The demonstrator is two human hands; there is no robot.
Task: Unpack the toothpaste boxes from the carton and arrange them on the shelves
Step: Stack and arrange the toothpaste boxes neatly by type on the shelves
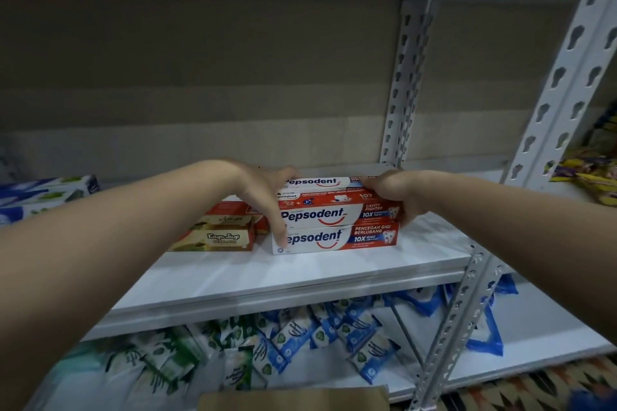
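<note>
Left hand (263, 197) and right hand (399, 195) clamp the ends of stacked Pepsodent boxes (337, 213) on white shelf (300, 272), fingers curled around them; Kayu Sugi boxes (223, 232) just beside.

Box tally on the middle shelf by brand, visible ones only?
Pepsodent boxes: 3 visible fronts, stacked, held by left hand and right hand
Kayu Sugi boxes: 2
Red boxes behind them: count unclear
Total clearly countable: 5
</note>
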